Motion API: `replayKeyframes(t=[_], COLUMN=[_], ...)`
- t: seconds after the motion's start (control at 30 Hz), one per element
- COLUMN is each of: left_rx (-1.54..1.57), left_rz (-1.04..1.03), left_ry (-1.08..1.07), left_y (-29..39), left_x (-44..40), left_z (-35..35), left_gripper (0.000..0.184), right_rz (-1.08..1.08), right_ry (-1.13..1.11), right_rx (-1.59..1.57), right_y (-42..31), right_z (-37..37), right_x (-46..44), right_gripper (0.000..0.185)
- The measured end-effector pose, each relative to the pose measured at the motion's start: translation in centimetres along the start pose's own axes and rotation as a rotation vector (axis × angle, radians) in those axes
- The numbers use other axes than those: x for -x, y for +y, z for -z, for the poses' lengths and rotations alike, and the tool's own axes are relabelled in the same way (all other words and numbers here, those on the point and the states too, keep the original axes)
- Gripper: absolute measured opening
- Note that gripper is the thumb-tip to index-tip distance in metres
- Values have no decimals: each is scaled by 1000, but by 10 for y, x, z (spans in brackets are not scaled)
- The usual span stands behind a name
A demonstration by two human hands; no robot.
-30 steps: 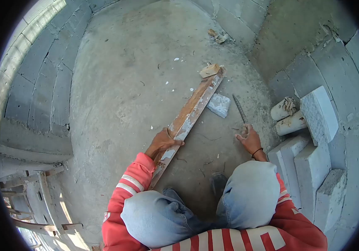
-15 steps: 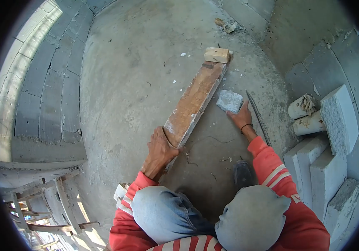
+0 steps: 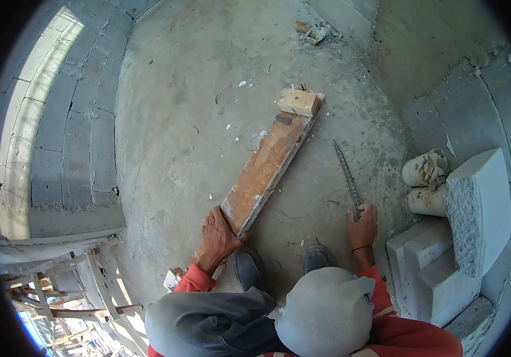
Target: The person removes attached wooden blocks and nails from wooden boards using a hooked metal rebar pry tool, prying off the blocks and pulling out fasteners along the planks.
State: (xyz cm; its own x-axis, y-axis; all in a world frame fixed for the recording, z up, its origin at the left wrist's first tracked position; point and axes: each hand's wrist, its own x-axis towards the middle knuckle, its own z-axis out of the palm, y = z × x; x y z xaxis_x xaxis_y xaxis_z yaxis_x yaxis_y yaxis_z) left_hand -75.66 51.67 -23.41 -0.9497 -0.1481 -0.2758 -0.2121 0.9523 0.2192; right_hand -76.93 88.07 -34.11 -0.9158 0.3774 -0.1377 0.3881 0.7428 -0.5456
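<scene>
A long wooden board, its edges crusted with pale mortar, lies at a slant on the floor with a short wood block across its far end. My left hand grips the board's near end, thumb and fingers around the corner. To the right, my right hand is closed at the near end of a long, dark, toothed blade that looks like a saw's. That blade tapers to a point away from me; its grip end is hidden in my fingers.
White blocks are stacked against the right wall, with a rough-faced slab leaning over them beside two pale cylinders. Debris lies on the far floor. Wooden framing stands at lower left.
My right hand has let go of a small grey block piece, which is out of sight, and has moved nearer to me onto the toothed blade. My left hand stays on the board.
</scene>
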Motion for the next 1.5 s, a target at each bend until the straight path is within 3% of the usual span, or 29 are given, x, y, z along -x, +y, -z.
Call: replayKeyframes(t=[0.13, 0.23, 0.3, 0.4, 0.5, 0.57, 0.67, 0.73, 0.8, 0.87, 1.0, 1.07, 1.1, 1.17, 1.23, 1.3, 1.33, 1.43, 1.5], left_rx=[12, 147, 205, 192, 216, 229, 239, 249, 279, 275, 302, 292, 273, 277, 273, 254, 246, 285, 309], left_rz=[52, -103, -203, -112, -65, -63, -40, -28, -6, -4, -36, -17, -4, -3, -3, -36, -48, -14, 1], left_ry=[-185, -96, 100, 168, 181, 163, 155, 163, 127, 128, 237, 202, 161, 165, 181, 192, 189, 179, 144], left_y=[1, 12, 30, 55, 61, 61, 57, 57, 58, 57, 51, 51, 50, 51, 48, 47, 47, 50, 50], left_x=[-15, -45, -68, -88, -86, -89, -87, -88, -88, -88, -87, -87, -86, -84, -91, -84, -85, -86, -85], left_z=[15, 11, -4, -14, -13, -12, -11, -8, -4, -4, -10, -10, -9, -11, -11, -18, -16, -10, -7], left_gripper=[96, 100, 99, 97, 96, 96, 96, 97, 92, 93, 93, 94, 94, 94, 95, 96, 96, 97, 96], right_rz=[19, -49, -105, -21, -106, -175, -126, -6, -12, 152, 268, 515, 523, 454, 421, 497, 347, 421, 423], right_ry=[33, -54, -129, -58, -71, -77, -66, 101, 27, 100, 131, 172, 174, -153, -132, 90, 50, 233, 261], right_rx=[81, 155, 192, 150, 56, -139, -164, -293, -531, -583, -491, -54, -47, 251, 250, 87, -187, -403, -380], right_y=[37, 40, 41, 50, 53, 36, 8, -8, -90, -146, -190, -185, -178, -165, -171, -180, -209, -223, -215], right_z=[14, 24, 27, 20, 22, 29, 39, 39, 87, 115, 145, 139, 132, 119, 120, 144, 157, 174, 174], right_x=[21, 24, 25, 26, 24, 23, 6, -14, -32, -50, -73, -83, -84, -85, -88, -86, -72, -72, -73], right_gripper=[35, 32, 29, 24, 24, 28, 31, 35, 47, 51, 49, 46, 46, 43, 41, 43, 46, 48, 45])
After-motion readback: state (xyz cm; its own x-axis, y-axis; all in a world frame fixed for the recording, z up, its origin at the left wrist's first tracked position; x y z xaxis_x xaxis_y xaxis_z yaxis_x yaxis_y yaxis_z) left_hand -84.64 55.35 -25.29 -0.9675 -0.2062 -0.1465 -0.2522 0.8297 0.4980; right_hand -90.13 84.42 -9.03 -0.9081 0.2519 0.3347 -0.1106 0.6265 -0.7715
